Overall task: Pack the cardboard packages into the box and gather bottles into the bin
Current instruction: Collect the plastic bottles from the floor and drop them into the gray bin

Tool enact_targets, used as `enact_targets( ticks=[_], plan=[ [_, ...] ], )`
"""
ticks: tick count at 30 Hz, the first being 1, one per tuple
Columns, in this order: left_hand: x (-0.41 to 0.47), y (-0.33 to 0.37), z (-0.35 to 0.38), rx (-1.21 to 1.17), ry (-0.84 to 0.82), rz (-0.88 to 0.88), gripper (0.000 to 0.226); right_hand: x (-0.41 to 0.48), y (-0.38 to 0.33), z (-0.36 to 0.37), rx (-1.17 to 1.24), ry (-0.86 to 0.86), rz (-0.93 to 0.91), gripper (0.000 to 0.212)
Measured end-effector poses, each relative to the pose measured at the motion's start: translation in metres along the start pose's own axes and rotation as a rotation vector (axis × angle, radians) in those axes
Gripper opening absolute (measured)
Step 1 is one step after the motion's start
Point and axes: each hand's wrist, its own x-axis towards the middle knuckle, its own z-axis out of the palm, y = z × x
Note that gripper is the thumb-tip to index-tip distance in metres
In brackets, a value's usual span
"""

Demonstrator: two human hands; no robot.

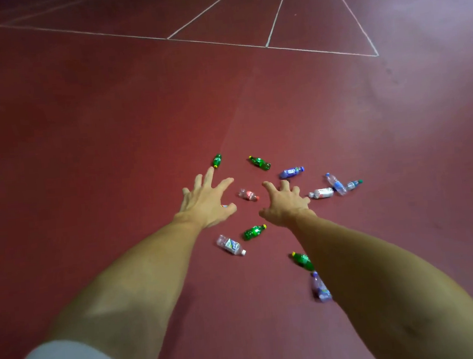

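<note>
Several plastic bottles lie scattered on the dark red floor (111, 133). Both my arms stretch out over them. My left hand (207, 200) has its fingers spread and holds nothing; a green bottle (217, 160) lies just past its fingertips. My right hand (284, 203) is also spread and empty. Between the two hands lies a clear bottle with a red label (248, 194). Another green bottle (253, 232) and a clear white-capped bottle (230, 244) lie below the hands. A white bottle (321, 193) lies right of my right hand. No box, bin or cardboard package shows.
More bottles lie around: a green bottle (259, 162), a blue-labelled bottle (291, 172), two clear bottles (335, 183) at the right, a green bottle (302, 261) and a clear bottle (320, 288) beside my right forearm. White painted lines (217, 42) cross the floor farther off.
</note>
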Motion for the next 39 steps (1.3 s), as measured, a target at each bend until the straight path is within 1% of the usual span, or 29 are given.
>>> enact_targets(
  ticks=[2,7,14,19,22,25,28,31,35,39],
  plan=[
    [0.031,0.005,-0.004,0.049,-0.020,0.029,0.070,0.027,0.007,-0.010,0.001,-0.009,-0.007,0.077],
    [0.111,0.008,-0.006,0.029,-0.043,0.020,0.071,0.102,0.023,-0.023,-0.014,-0.031,0.007,0.075],
    [0.238,-0.018,0.009,0.001,-0.066,-0.008,0.072,0.228,0.027,-0.027,-0.064,-0.055,0.021,0.075],
    [0.314,-0.034,0.017,-0.007,-0.096,-0.033,0.072,0.304,0.022,-0.027,-0.077,-0.073,-0.036,0.071],
    [0.349,-0.033,0.026,0.008,-0.139,-0.029,0.072,0.339,0.024,-0.019,-0.066,-0.109,-0.057,0.078],
    [0.388,-0.024,0.049,-0.056,-0.128,-0.061,0.071,0.382,0.037,-0.006,-0.078,-0.137,-0.082,0.085],
    [0.424,-0.020,0.101,-0.074,-0.130,-0.075,0.071,0.433,0.054,0.030,-0.124,-0.164,-0.135,0.086],
    [0.463,-0.023,0.184,-0.098,-0.172,-0.114,0.073,0.493,0.072,0.086,-0.203,-0.180,-0.189,0.088],
    [0.500,-0.033,0.310,-0.130,-0.199,-0.109,0.074,0.557,0.102,0.182,-0.283,-0.196,-0.197,0.091],
    [0.520,-0.071,0.435,-0.132,-0.213,-0.147,0.074,0.604,0.113,0.300,-0.293,-0.235,-0.228,0.092]
  ],
)
